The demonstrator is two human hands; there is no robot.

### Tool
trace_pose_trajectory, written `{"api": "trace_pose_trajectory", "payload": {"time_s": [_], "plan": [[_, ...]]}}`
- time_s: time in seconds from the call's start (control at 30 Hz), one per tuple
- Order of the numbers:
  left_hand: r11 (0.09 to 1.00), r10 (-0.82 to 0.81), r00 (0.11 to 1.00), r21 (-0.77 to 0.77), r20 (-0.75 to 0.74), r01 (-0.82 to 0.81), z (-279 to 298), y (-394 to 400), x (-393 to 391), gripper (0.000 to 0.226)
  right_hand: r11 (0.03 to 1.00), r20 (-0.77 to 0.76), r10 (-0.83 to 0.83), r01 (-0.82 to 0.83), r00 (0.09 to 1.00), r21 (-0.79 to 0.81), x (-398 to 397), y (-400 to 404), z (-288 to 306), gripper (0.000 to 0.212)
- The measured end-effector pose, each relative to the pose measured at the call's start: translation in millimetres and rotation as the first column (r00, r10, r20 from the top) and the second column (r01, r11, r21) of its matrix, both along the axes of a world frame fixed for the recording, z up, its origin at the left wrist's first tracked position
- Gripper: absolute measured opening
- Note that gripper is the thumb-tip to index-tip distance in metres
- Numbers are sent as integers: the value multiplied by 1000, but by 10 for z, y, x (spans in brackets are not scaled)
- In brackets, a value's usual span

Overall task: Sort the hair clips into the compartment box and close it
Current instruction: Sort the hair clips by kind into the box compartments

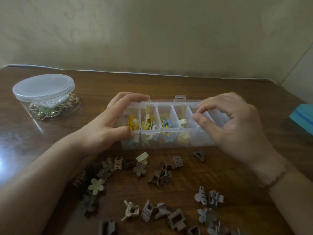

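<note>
Head view, the only one given: the clear compartment box [169, 122] sits mid-table, its left end covered by the left hand [108, 122] and its right end by the right hand [237, 126], so both end compartments are hard to read. Left hand grips the box's left end, thumb on the near wall and fingers curled over the far rim. Right hand hovers over the right end with thumb and forefinger pinched close; whether they hold anything cannot be told. Yellow, blue and cream clips show blurred in the middle compartments. Loose hair clips [140, 168] in brown and beige scatter across the near table [220, 92], some cut off at the bottom edge. A lidded round container [44, 97] stands far left, well apart; a teal object [303, 117] is cropped at the right edge.
</note>
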State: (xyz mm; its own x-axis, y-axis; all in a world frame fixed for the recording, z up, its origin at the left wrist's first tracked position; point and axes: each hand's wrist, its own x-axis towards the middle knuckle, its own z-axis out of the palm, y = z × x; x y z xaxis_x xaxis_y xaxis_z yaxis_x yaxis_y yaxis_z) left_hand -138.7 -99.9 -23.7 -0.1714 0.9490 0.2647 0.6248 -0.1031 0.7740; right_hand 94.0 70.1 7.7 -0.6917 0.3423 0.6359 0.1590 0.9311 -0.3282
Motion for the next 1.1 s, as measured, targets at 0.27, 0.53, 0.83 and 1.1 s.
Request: {"api": "trace_pose_trajectory", "payload": {"time_s": [0.27,0.53,0.83,1.1], "plan": [[1000,-1,1000,-7,-16,1,-11,8,-15,76,973,671,-126,-41,731,227,210,-268,188,47],[1000,0,1000,-8,-10,0,-5,9,-17,76,982,706,-12,-125,708,142,166,-280,142,25],[999,19,999,-27,45,-18,35,-12,-1,76,988,688,105,-157,718,13,168,-151,212,31],[998,19,999,-52,30,-18,43,-6,-2,77,941,765,263,-330,588,-71,158,-289,132,33]]}}
